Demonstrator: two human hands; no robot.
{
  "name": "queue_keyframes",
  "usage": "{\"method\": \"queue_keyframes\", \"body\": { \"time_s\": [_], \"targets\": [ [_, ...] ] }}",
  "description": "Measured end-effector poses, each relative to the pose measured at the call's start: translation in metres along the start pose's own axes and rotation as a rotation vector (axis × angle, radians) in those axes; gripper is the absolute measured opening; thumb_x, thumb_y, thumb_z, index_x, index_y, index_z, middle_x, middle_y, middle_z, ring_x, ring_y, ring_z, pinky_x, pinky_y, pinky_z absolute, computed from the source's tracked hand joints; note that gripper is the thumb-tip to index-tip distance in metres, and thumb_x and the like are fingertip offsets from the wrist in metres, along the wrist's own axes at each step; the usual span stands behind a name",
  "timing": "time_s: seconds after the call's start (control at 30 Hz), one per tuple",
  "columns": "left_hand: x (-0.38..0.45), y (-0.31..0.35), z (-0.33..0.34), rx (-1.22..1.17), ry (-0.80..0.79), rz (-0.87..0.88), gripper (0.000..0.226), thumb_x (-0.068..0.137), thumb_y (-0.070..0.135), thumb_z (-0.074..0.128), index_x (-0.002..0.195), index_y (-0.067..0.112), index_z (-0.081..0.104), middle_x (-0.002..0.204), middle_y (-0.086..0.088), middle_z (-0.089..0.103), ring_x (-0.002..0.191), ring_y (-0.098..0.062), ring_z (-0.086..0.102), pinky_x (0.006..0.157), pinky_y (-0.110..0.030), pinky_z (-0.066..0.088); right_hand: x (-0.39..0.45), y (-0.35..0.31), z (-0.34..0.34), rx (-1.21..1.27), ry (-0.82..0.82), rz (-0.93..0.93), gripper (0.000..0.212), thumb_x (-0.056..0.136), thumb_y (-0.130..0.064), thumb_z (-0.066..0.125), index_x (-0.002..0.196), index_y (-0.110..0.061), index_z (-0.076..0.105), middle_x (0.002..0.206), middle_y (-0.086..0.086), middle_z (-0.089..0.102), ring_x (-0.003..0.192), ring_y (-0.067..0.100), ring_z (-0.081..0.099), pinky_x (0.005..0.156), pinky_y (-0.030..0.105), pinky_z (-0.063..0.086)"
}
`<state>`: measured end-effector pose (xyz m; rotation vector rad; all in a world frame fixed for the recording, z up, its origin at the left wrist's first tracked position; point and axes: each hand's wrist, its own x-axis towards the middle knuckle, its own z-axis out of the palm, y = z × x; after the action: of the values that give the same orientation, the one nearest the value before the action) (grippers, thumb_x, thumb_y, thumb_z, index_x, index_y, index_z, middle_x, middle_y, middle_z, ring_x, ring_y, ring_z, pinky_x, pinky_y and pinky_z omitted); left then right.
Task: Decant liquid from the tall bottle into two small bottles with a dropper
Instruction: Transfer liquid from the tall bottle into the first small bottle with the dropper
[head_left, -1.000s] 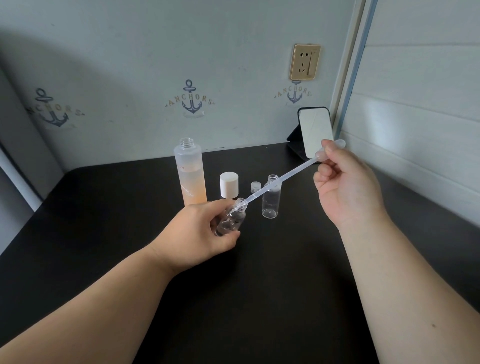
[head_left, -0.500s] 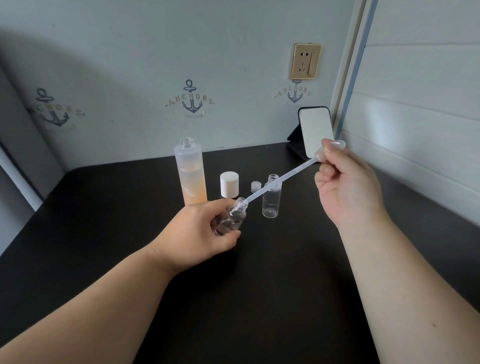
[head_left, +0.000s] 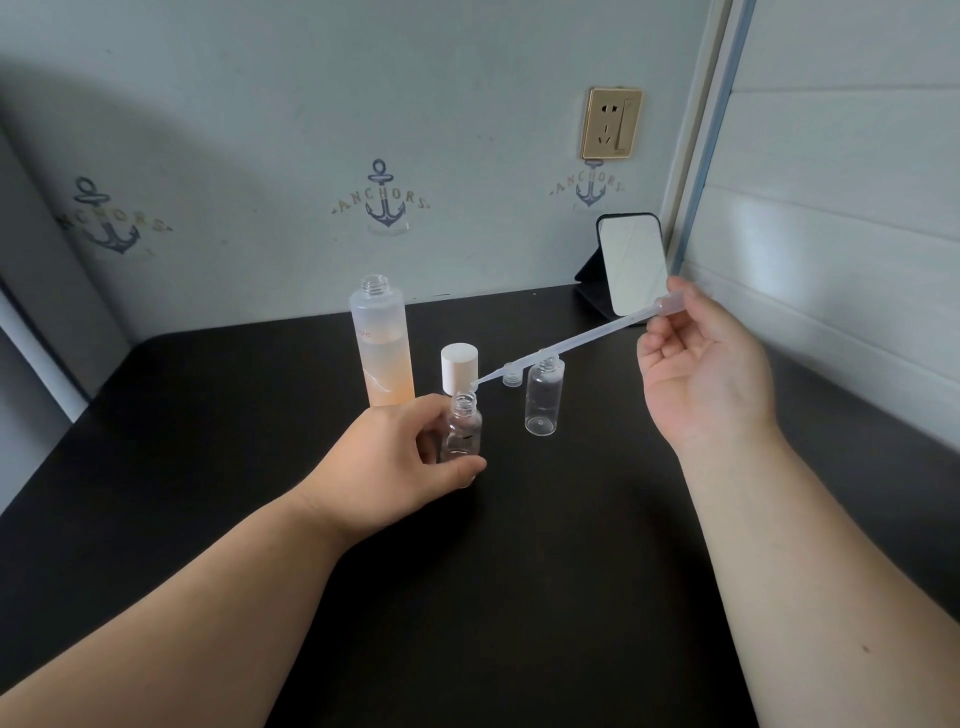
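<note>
left hand (head_left: 402, 457): from my feed it's a bit left of the frame's centre, fingers and thumb curled round a small clear bottle (head_left: 462, 434), holding it roughly upright just above or on the black tabletop (head_left: 208, 441), can't tell which. The bottle's mouth is open and it looks mostly empty.

right hand (head_left: 701, 374): right of centre, a bit higher up, pinching the bulb end of a plastic dropper (head_left: 566, 343) between thumb and fingertips. The other fingers are loosely curled.

dropper: slants down and to the left from that hand. Its tip sits just above the held bottle's mouth, close but outside it.

tall bottle (head_left: 383, 343): upper middle, standing uncapped behind the left hand. Frosted, with peach-coloured liquid filling about the lower half.

white cap (head_left: 459, 366): standing just right of the tall bottle, behind the dropper tip.

second small bottle (head_left: 544, 397): empty and upright, between the two hands, under the dropper's stem.

small clear cap (head_left: 511, 376): just left of that second bottle, partly behind the dropper.

mirror (head_left: 631, 262): propped at the back right, near the corner.

wall socket (head_left: 610, 122): upper right, gold-framed, above the mirror.
</note>
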<state>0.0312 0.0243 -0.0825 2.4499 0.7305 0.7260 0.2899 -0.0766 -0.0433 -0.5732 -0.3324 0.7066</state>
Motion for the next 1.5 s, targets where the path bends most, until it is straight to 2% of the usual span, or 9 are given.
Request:
{"method": "queue_keyframes", "body": {
  "time_s": [0.17, 0.33, 0.47, 0.63, 0.83, 1.03, 1.17, 1.33, 1.5],
  "targets": [
    [0.001, 0.002, 0.000, -0.026, -0.027, -0.051, 0.029, 0.076, 0.049, 0.083, 0.086, 0.042, 0.057, 0.079, 0.030, 0.062, 0.070, 0.000, 0.058, 0.062, -0.010, 0.042, 0.002, 0.002, -0.002, 0.028, 0.014, 0.031, 0.009, 0.094, -0.010, 0.067, 0.098, -0.003, 0.073, 0.072, 0.002, 0.068, 0.059, 0.012, 0.060, 0.059, 0.020, 0.049],
    [-0.002, 0.004, -0.002, -0.084, 0.007, -0.024, 0.035, 0.076, 0.063, 0.075, 0.101, 0.042, 0.062, 0.087, 0.037, 0.065, 0.079, -0.002, 0.064, 0.068, -0.011, 0.046, 0.003, 0.005, -0.002, 0.025, -0.002, 0.041, 0.010, 0.095, -0.009, 0.067, 0.089, -0.004, 0.073, 0.075, 0.003, 0.070, 0.062, 0.013, 0.063, 0.061, 0.021, 0.052],
    [-0.007, 0.000, -0.006, -0.238, 0.323, -0.039, 0.019, 0.090, 0.042, 0.059, 0.101, 0.031, 0.070, 0.085, 0.015, 0.072, 0.080, -0.006, 0.068, 0.069, -0.021, 0.051, 0.002, 0.006, -0.001, 0.030, -0.035, 0.066, 0.018, 0.094, -0.007, 0.067, 0.080, -0.006, 0.079, 0.078, 0.006, 0.071, 0.067, 0.014, 0.066, 0.066, 0.022, 0.054],
    [-0.002, -0.006, -0.010, -0.235, 0.721, -0.205, 0.020, 0.083, 0.035, 0.061, 0.099, 0.043, 0.052, 0.092, 0.013, 0.059, 0.084, -0.007, 0.059, 0.072, -0.029, 0.052, 0.002, 0.008, -0.001, 0.022, -0.052, 0.077, 0.019, 0.092, -0.005, 0.068, 0.078, -0.006, 0.080, 0.082, 0.008, 0.073, 0.071, 0.016, 0.068, 0.069, 0.023, 0.056],
    [0.010, -0.017, -0.008, -0.317, 0.491, -0.347, 0.072, 0.085, 0.039, 0.078, 0.146, 0.033, 0.040, 0.127, 0.018, 0.057, 0.117, -0.003, 0.056, 0.094, -0.028, 0.049, 0.003, 0.009, -0.001, 0.023, -0.073, 0.078, 0.019, 0.092, -0.005, 0.068, 0.079, -0.007, 0.081, 0.082, 0.008, 0.073, 0.072, 0.015, 0.069, 0.070, 0.024, 0.056],
    [0.013, -0.021, -0.006, -0.253, 0.445, -0.353, 0.051, 0.086, 0.044, 0.076, 0.128, 0.049, 0.048, 0.103, 0.030, 0.062, 0.098, 0.007, 0.061, 0.074, -0.017, 0.045, 0.002, 0.009, 0.000, -0.007, -0.084, 0.060, 0.022, 0.095, -0.007, 0.068, 0.078, -0.008, 0.082, 0.085, 0.007, 0.074, 0.076, 0.014, 0.071, 0.073, 0.023, 0.057],
    [0.010, -0.014, -0.008, -0.273, 0.436, -0.299, 0.049, 0.084, 0.036, 0.079, 0.098, 0.071, 0.047, 0.099, 0.039, 0.062, 0.091, 0.014, 0.061, 0.071, -0.018, 0.047, 0.001, 0.007, 0.001, -0.003, -0.087, 0.037, 0.014, 0.095, -0.008, 0.068, 0.087, -0.006, 0.079, 0.087, 0.006, 0.074, 0.078, 0.014, 0.071, 0.075, 0.022, 0.056],
    [0.007, -0.005, -0.009, -0.174, 0.402, -0.262, 0.058, 0.085, 0.032, 0.078, 0.103, 0.076, 0.045, 0.105, 0.040, 0.058, 0.094, 0.003, 0.063, 0.081, -0.033, 0.055, 0.000, 0.005, 0.001, 0.030, -0.080, 0.015, 0.008, 0.096, -0.008, 0.066, 0.100, -0.004, 0.072, 0.085, 0.005, 0.073, 0.077, 0.014, 0.070, 0.075, 0.021, 0.055],
    [0.007, -0.008, -0.009, -0.096, 0.407, -0.229, 0.047, 0.085, 0.031, 0.075, 0.120, 0.054, 0.054, 0.100, 0.020, 0.064, 0.093, -0.006, 0.061, 0.082, -0.035, 0.052, 0.001, 0.004, 0.000, -0.026, -0.097, -0.015, 0.009, 0.097, -0.007, 0.063, 0.098, -0.006, 0.072, 0.085, 0.004, 0.072, 0.076, 0.013, 0.069, 0.075, 0.023, 0.056]
  ]
}}
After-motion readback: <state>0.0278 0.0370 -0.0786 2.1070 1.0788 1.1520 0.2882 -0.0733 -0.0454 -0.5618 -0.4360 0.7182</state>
